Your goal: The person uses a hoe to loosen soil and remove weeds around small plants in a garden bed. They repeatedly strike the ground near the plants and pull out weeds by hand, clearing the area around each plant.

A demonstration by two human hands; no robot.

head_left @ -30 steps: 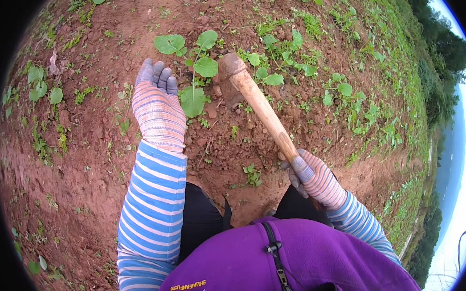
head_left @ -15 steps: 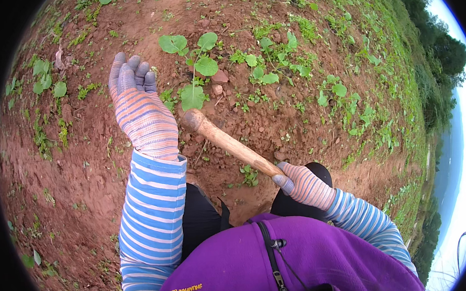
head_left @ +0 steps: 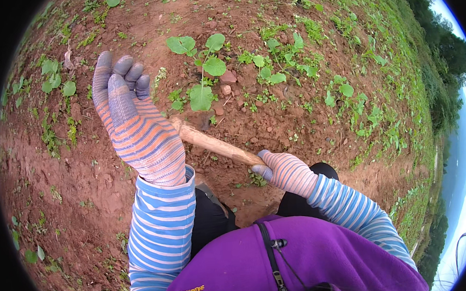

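My right hand [head_left: 288,172], in a striped glove with grey fingertips, is closed around a pale wooden tool handle [head_left: 217,146]. The handle slants up to the left, and its far end passes behind my left wrist. No tool head shows. My left hand [head_left: 141,124], gloved the same way, is raised over the soil with its fingers apart and slightly bent. Nothing shows in it. Just right of its fingers, a leafy green seedling [head_left: 215,67] with broad round leaves grows in the reddish soil.
Small stones [head_left: 228,77] lie beside the seedling. More leafy plants [head_left: 271,76] and low weeds spread to the right, with another plant [head_left: 51,80] at the left. My dark-clad knees [head_left: 208,219] are close below the handle. Trees [head_left: 446,52] stand far right.
My left hand has turned and come nearer, its thumb now standing in front of the fingers. The handle has shifted left, and its rounded end has gone behind my left wrist.
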